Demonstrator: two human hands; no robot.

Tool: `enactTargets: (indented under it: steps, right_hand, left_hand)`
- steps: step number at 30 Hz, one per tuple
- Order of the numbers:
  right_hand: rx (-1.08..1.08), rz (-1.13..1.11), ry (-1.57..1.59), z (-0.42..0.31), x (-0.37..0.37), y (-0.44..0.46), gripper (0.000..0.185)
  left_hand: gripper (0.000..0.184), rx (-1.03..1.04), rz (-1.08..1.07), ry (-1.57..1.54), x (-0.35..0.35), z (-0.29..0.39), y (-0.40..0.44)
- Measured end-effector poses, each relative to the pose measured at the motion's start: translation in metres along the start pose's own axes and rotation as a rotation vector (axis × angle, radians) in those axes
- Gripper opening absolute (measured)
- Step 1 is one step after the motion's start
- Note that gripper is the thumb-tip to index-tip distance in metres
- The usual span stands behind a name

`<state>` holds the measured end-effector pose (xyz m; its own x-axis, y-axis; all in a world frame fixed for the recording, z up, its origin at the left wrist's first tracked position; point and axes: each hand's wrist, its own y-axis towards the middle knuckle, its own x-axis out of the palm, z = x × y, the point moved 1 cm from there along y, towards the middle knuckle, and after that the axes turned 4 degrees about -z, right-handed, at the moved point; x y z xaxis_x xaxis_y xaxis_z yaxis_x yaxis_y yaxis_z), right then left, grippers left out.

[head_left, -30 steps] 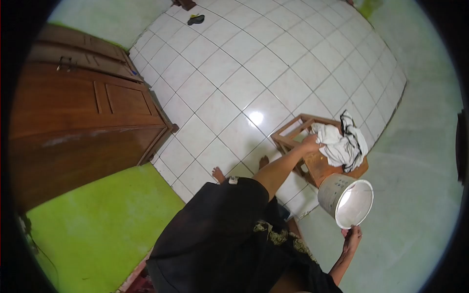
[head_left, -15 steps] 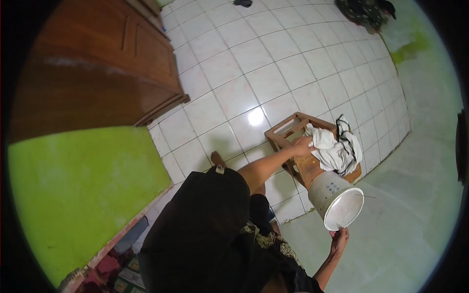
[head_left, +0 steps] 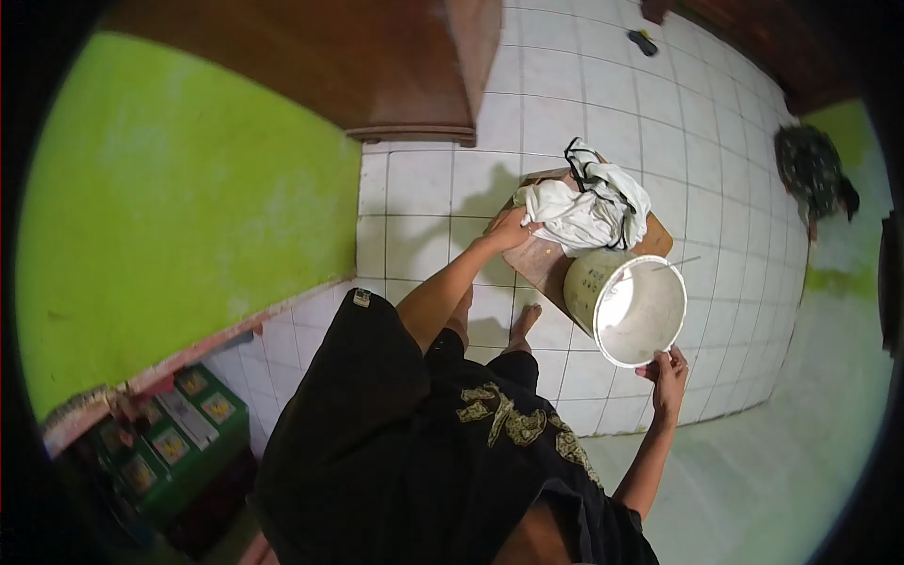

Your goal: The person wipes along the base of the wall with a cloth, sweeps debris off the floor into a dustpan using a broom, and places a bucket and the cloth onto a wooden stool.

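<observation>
My left hand (head_left: pixel 509 232) is closed at the left edge of a small wooden stool (head_left: pixel 541 264). Its fingertips lie against a crumpled white cloth (head_left: pixel 603 212) with black trim, heaped on the seat; the cloth partly hides the grip. A whitish plastic bucket (head_left: pixel 584 287) leans at the near end of the stool, its mouth tilted up towards me. The bucket's inside is bare and shiny, and a thin wire handle (head_left: pixel 676 262) sticks out at the rim. My right hand (head_left: pixel 668 372) pinches the near rim of the bucket.
A brown wooden cabinet (head_left: pixel 414 75) stands beyond a low green wall (head_left: pixel 217 188). Green boxes (head_left: pixel 184 433) sit at lower left. Another person in dark patterned clothing (head_left: pixel 810 169) is at far right. A dark sandal (head_left: pixel 643 42) lies on the white tiles (head_left: pixel 541 75).
My view has turned and shifted, so the stool, cloth and bucket appear higher up, with the seat seen more from above. Both hands keep their places at the stool edge and bucket rim.
</observation>
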<state>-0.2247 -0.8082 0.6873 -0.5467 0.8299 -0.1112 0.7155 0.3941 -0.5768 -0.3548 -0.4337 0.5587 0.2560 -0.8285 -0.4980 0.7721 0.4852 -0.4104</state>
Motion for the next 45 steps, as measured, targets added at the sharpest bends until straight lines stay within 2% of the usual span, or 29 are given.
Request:
enactTargets:
  steps: [2, 3, 4, 7, 9, 11, 14, 16, 17, 20, 23, 24, 26, 27, 28, 29, 31, 33, 34, 37, 38, 41, 42, 45]
  right_hand:
    - [-0.058, -0.111, -0.058, -0.028, -0.048, -0.009, 0.031]
    - [-0.116, -0.107, -0.062, -0.018, -0.006, 0.004, 0.032]
    - [-0.129, -0.125, -0.096, -0.065, 0.002, -0.018, 0.034]
    - [-0.175, -0.327, -0.172, -0.094, -0.03, -0.004, 0.049]
    - [-0.241, -0.385, -0.198, -0.116, -0.058, -0.003, 0.045]
    - [-0.279, -0.416, -0.198, -0.154, -0.069, -0.008, 0.041]
    - [-0.269, -0.483, -0.174, -0.18, -0.099, -0.008, 0.04]
    - [-0.268, -0.488, -0.172, -0.184, -0.138, -0.017, 0.035]
    - [-0.223, -0.483, -0.203, -0.212, -0.069, -0.007, 0.032]
    - [-0.182, -0.472, -0.199, -0.218, -0.085, -0.018, 0.038]
    - [-0.214, -0.436, -0.057, -0.176, -0.171, -0.033, 0.049]
    - [-0.163, -0.403, -0.056, -0.183, -0.079, -0.014, 0.053]
    - [-0.075, -0.182, 0.099, -0.157, -0.031, -0.007, 0.061]
    - [-0.043, -0.083, 0.19, -0.125, -0.039, -0.001, 0.066]
    - [0.042, -0.065, 0.181, -0.066, -0.05, 0.021, 0.067]
    - [0.13, -0.048, 0.174, -0.008, -0.058, 0.043, 0.068]
    - [0.259, -0.079, 0.16, 0.037, -0.052, 0.041, 0.066]
    - [0.328, -0.253, 0.301, 0.066, -0.026, 0.067, 0.059]
    - [0.338, -0.136, 0.495, 0.071, -0.015, 0.074, 0.045]
    - [0.095, 0.008, 0.535, 0.07, -0.016, 0.082, 0.053]
    - [0.08, 0.051, 0.595, 0.056, 0.003, 0.087, 0.051]
    - [0.047, 0.156, 0.696, 0.031, 0.009, 0.067, 0.047]
    - [0.029, 0.176, 0.686, 0.029, 0.012, 0.071, 0.046]
    - [0.004, 0.196, 0.699, 0.026, 0.018, 0.089, 0.043]
  left_hand:
    - [0.042, -0.077, 0.096, 0.042, 0.017, 0.038, -0.048]
    - [0.042, -0.063, 0.141, 0.025, -0.004, 0.003, -0.035]
    - [0.042, -0.096, 0.196, -0.008, -0.022, 0.022, -0.058]
    - [0.042, -0.188, 0.338, 0.004, -0.001, 0.042, -0.085]
    - [0.042, -0.247, 0.406, 0.01, 0.023, 0.07, -0.093]
    - [0.043, -0.13, 0.579, -0.108, 0.025, 0.101, -0.093]
    - [0.042, -0.248, 0.681, 0.082, 0.039, 0.148, -0.096]
    - [0.044, -0.157, 0.755, 0.108, 0.067, 0.181, -0.11]
    - [0.045, -0.145, 0.76, 0.091, 0.012, 0.152, -0.096]
    - [0.039, -0.169, 0.674, 0.136, 0.008, 0.175, -0.101]
    - [0.031, -0.113, 0.7, 0.199, 0.076, 0.208, -0.12]
    - [0.021, -0.142, 0.647, 0.076, 0.012, 0.152, -0.096]
    - [0.021, 0.035, 0.543, 0.226, -0.039, 0.133, -0.096]
    - [0.023, 0.131, 0.503, 0.315, -0.04, 0.145, -0.102]
    - [0.032, 0.363, 0.54, 0.298, -0.039, 0.164, -0.108]
    - [0.033, 0.433, 0.478, 0.367, -0.033, 0.175, -0.112]
    - [0.034, 0.568, 0.356, 0.503, -0.012, 0.198, -0.124]
    - [0.029, 0.485, 0.262, 0.4, -0.011, 0.188, -0.128]
    - [0.026, 0.435, 0.213, 0.362, -0.007, 0.187, -0.135]
    - [0.02, 0.346, 0.176, 0.28, 0.031, 0.176, -0.161]
    - [0.021, 0.336, 0.189, 0.26, 0.021, 0.165, -0.15]
    - [0.026, 0.25, -0.082, 0.362, 0.02, 0.195, -0.155]
    - [0.033, 0.314, -0.097, 0.383, 0.017, 0.197, -0.154]
    - [0.038, 0.353, -0.009, 0.172, 0.008, 0.194, -0.162]
